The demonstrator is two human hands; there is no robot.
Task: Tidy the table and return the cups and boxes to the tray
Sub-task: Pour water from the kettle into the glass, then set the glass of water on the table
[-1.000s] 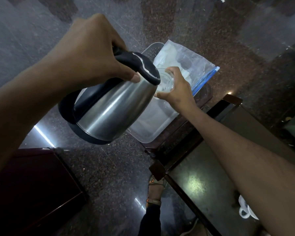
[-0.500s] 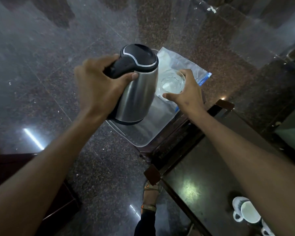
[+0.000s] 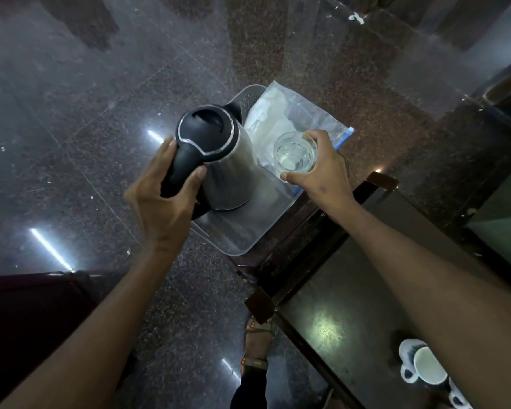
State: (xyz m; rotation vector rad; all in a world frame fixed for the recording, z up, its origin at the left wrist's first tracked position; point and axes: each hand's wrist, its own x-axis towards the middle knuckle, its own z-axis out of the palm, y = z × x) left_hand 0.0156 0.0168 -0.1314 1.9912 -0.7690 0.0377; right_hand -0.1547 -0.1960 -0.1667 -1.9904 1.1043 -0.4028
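Under both hands: one clear plastic tray (image 3: pixel 242 231) sits on a low dark stand, holding the kettle and a plastic bag.
Left hand: the left hand (image 3: pixel 163 199) grips the black handle of the kettle (image 3: pixel 219 160), fingers wrapped round it, thumb on the near side.
Kettle: one steel kettle with a black lid, upright, its base on the tray just ahead of the left hand; half a second ago it was held above the tray, and a second ago it was tipped toward the glass.
Right hand: the right hand (image 3: pixel 322 169) holds the glass (image 3: pixel 295 152) from the side, fingers and thumb curled round its rim.
Glass: one clear glass, upright, with a little clear liquid in the bottom; it stays over the bag in the same grip as before.
Bag: one clear zip bag (image 3: pixel 301 113) with a blue strip lies on the far part of the tray, beyond the right hand; pale contents inside, too blurred to name.
Cups: two white cups (image 3: pixel 425 367) stand on the dark bench (image 3: pixel 351 305), below the right forearm, well apart from the tray; a second ago only a corner of them showed.
Floor: a sandalled foot (image 3: pixel 258 335) stands between the forearms.
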